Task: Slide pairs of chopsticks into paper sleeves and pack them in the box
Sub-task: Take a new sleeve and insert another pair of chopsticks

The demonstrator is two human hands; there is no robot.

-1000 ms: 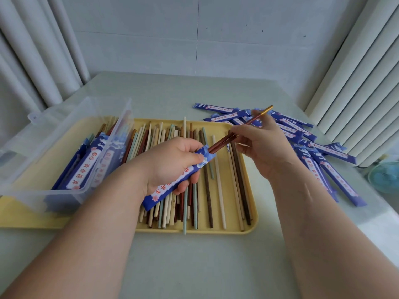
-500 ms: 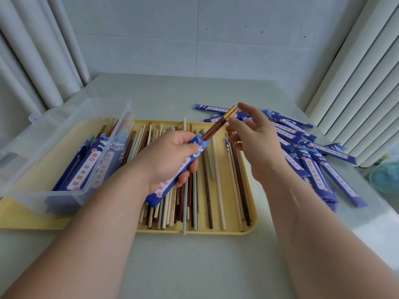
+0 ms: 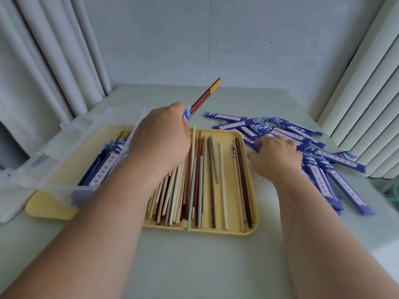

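My left hand (image 3: 164,134) grips a blue paper sleeve (image 3: 187,114) with a pair of dark red, gold-tipped chopsticks (image 3: 205,96) sticking out of its top; most of the sleeve is hidden behind the hand. It hovers over the yellow tray (image 3: 250,230), beside the clear plastic box (image 3: 71,152), which holds several filled sleeves (image 3: 103,169). My right hand (image 3: 276,156) lies with fingers spread on the pile of empty blue sleeves (image 3: 336,175) right of the tray; whether it grips one I cannot tell. Loose chopsticks (image 3: 200,182) of several colours lie in the tray.
The box's lid (image 3: 13,190) hangs open at the far left. Curtains (image 3: 43,61) stand at the back left and ribbed panels (image 3: 367,83) at the right. The grey table (image 3: 205,266) runs to a pale wall behind.
My right hand let go of the chopsticks and dropped to the sleeve pile on the right. My left hand rose and swung left with the filled sleeve, tips pointing up and away.
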